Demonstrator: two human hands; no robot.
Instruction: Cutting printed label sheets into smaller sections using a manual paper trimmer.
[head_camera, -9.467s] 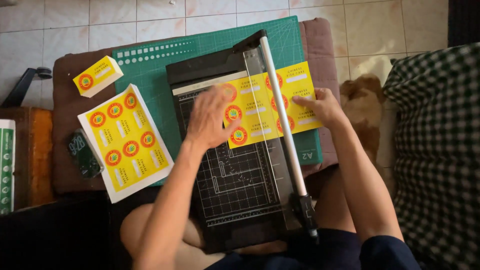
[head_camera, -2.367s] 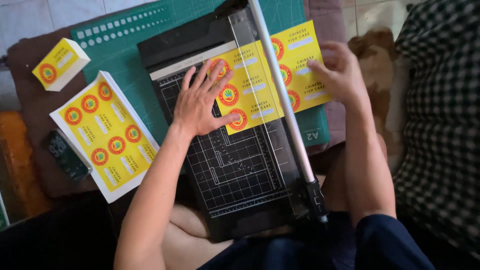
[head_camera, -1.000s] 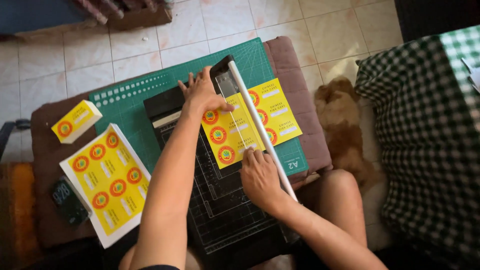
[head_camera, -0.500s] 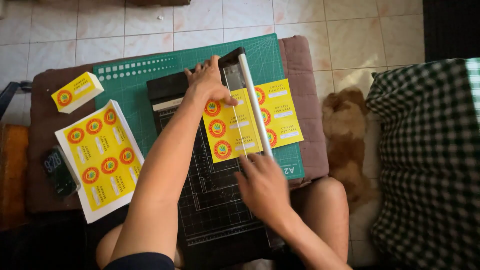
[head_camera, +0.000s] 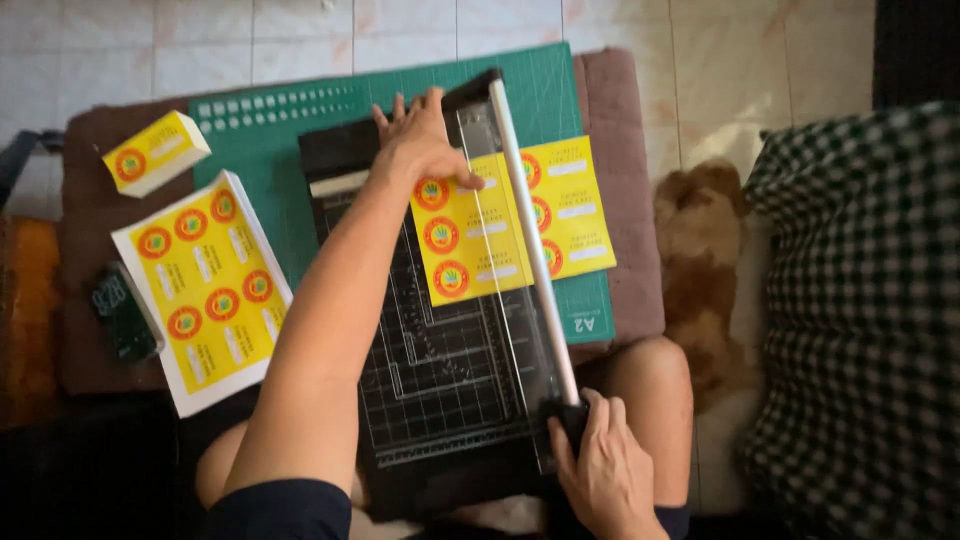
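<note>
I read soft, even daylight, brightest on the pale floor tiles (head_camera: 330, 40) at top. Lower left corner falls into near-black shadow. Mild glare runs along the cutter's white blade arm (head_camera: 530, 230). Overall softness; print on the yellow sheet (head_camera: 205, 285) is blurred. Checked cloth (head_camera: 860, 320) looks smeared toward the right edge.

Likely home: tiled floor (head_camera: 720, 60), checked bedding (head_camera: 860, 320), plush toy (head_camera: 700, 270) beside low table (head_camera: 620, 200).
</note>
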